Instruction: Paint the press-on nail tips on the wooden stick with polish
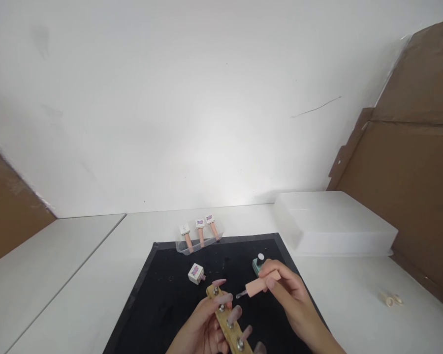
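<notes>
While the left hand grips a wooden nail holder over the black mat, the right hand, at its three o'clock, pinches a pink polish brush, tip nearly touching a nail; the open teal bottle stands at twelve o'clock.

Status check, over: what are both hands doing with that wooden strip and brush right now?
Left hand grips wooden strip of fake nails. Right hand holds pink-handled polish brush, tip beside a nail. Open teal polish bottle behind, clear of the work.
</notes>
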The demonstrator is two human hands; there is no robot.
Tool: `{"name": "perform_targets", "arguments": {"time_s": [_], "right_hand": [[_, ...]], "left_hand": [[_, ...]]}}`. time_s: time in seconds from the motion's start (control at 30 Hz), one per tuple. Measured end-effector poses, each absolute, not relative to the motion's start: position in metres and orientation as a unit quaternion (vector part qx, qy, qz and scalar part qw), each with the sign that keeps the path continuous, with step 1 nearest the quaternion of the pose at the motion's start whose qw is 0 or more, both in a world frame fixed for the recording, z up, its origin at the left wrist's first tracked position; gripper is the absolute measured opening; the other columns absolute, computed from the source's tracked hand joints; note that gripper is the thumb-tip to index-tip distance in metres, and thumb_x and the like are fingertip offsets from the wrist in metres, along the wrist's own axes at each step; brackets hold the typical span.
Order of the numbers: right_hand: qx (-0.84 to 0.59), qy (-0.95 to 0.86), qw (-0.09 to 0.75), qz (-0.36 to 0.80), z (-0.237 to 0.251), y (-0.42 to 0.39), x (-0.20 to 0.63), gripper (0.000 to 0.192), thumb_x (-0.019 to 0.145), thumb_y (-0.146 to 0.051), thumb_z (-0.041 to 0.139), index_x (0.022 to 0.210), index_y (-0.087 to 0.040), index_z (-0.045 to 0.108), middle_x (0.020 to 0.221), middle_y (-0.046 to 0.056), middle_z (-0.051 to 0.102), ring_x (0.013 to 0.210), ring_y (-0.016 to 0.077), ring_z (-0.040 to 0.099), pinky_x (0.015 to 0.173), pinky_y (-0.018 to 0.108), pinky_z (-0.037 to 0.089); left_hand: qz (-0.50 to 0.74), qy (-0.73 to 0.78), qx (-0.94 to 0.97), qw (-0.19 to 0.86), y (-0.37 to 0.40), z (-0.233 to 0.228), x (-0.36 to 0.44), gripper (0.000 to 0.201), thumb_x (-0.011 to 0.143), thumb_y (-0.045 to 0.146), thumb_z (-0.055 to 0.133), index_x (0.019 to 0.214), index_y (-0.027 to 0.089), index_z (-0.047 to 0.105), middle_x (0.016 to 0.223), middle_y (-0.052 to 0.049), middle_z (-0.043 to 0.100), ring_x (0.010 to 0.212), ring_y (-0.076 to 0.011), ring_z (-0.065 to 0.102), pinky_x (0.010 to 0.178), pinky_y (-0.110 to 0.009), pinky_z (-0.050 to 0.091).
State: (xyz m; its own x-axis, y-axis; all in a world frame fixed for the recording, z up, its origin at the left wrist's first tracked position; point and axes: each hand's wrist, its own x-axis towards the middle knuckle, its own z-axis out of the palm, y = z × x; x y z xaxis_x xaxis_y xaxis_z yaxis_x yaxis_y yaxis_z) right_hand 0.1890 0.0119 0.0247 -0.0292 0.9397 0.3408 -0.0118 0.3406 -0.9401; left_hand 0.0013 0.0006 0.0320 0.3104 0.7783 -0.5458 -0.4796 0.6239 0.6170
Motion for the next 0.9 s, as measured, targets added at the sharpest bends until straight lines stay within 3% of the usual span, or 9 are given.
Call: {"name": "perform_targets", "arguments": {"time_s": [0.13,0.3,0.57,0.9], "right_hand": [[-0.38,-0.575,0.572,0.445,0.023,0.011,0.189,0.019,0.083,-0.042,0.056,0.084,-0.024,0.064,0.074,0.001,0.058,0.063,0.016,0.052,0.063,0.026,0.044],[-0.363,-0.582,0.55,0.478,0.027,0.008,0.187,0.023,0.08,-0.045,0.059,0.086,-0.024,0.067,0.078,0.002,0.058,0.065,0.0168,0.055,0.061,0.026,0.046],[-0.39,-0.58,0.531,0.48,0.029,0.008,0.189,0.023,0.081,-0.044,0.058,0.082,-0.023,0.066,0.072,0.002,0.057,0.066,0.0181,0.054,0.063,0.028,0.045],[-0.377,-0.523,0.581,0.498,0.023,0.015,0.192,0.026,0.082,-0.046,0.057,0.078,-0.021,0.064,0.066,-0.001,0.05,0.058,0.015,0.047,0.057,0.026,0.039]], "left_hand": [[0.391,0.429,0.189,0.792,0.0,0.031,0.002,0.037,0.076,0.024,0.063,0.11,0.019,0.05,0.049,0.008,0.049,0.033,-0.0033,0.038,0.039,-0.017,0.035],[0.381,0.425,0.226,0.789,-0.002,0.021,0.0,0.044,0.072,0.029,0.068,0.11,0.017,0.051,0.058,0.002,0.057,0.048,-0.012,0.055,0.041,-0.02,0.037],[0.382,0.413,0.232,0.794,0.0,0.012,-0.003,0.039,0.066,0.031,0.072,0.099,0.017,0.057,0.062,0.0,0.055,0.064,-0.0175,0.06,0.043,-0.022,0.037],[0.398,0.383,0.253,0.794,-0.002,0.014,-0.004,0.016,0.071,0.029,0.067,0.079,0.016,0.062,0.055,0.004,0.046,0.044,-0.0066,0.039,0.043,-0.021,0.036]]}}
